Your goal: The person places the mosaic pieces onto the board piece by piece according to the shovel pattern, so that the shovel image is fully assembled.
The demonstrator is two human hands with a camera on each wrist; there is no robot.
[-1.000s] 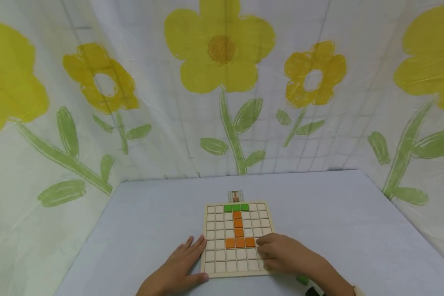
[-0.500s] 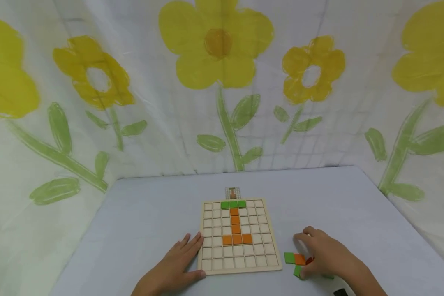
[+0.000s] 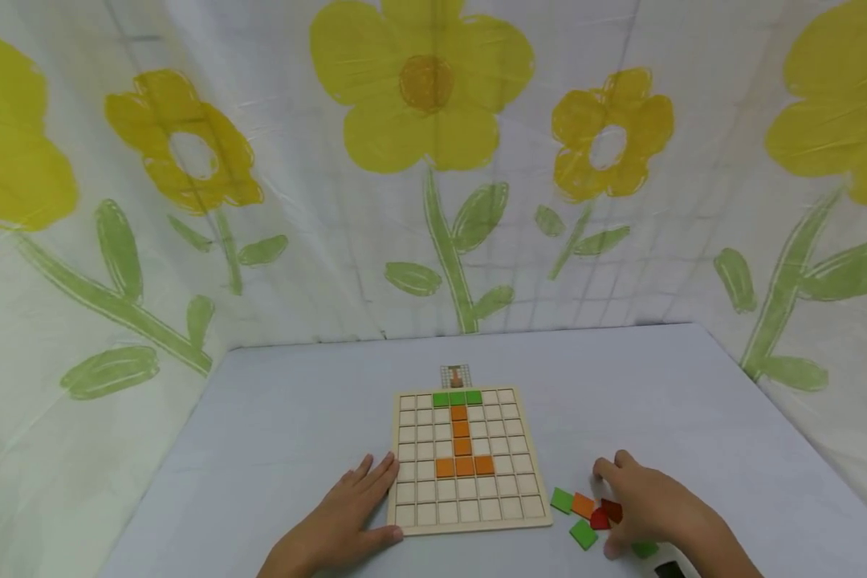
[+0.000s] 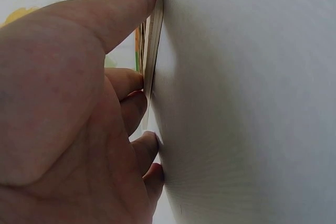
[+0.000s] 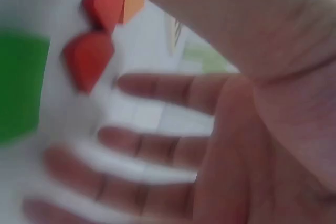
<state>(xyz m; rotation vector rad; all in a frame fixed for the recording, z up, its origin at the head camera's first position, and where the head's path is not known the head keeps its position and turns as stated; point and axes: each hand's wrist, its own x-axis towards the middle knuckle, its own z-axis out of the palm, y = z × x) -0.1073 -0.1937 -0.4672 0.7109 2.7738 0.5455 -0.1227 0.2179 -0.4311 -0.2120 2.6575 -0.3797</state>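
Note:
A wooden grid board (image 3: pixel 470 506) lies flat, with three green tiles (image 3: pixel 457 398) in its top row and a column of orange tiles (image 3: pixel 461 446) under them that widens to a row of three. Along the board's left edge rests my left hand (image 3: pixel 335 518), fingertips at the side and thumb at the lower left corner; in the left wrist view the thumb (image 4: pixel 126 9) meets the board's edge. My right hand (image 3: pixel 657 506) hovers over loose tiles right of the board, fingers spread and nothing between them. Red pieces (image 5: pixel 89 59) and a green tile (image 5: pixel 21 87) lie beside its fingers.
A small picture card (image 3: pixel 455 376) of a similar pattern touches the board's far edge. Loose green tiles (image 3: pixel 583 535) and an orange tile (image 3: pixel 583 505) lie right of the board. A black object (image 3: pixel 669 570) sits near the right forearm. A flowered curtain (image 3: pixel 296 281) hangs behind the table.
My right hand has left the board's right side and moved right to the loose tiles, which have spread apart a little. The left hand keeps its place on the board.

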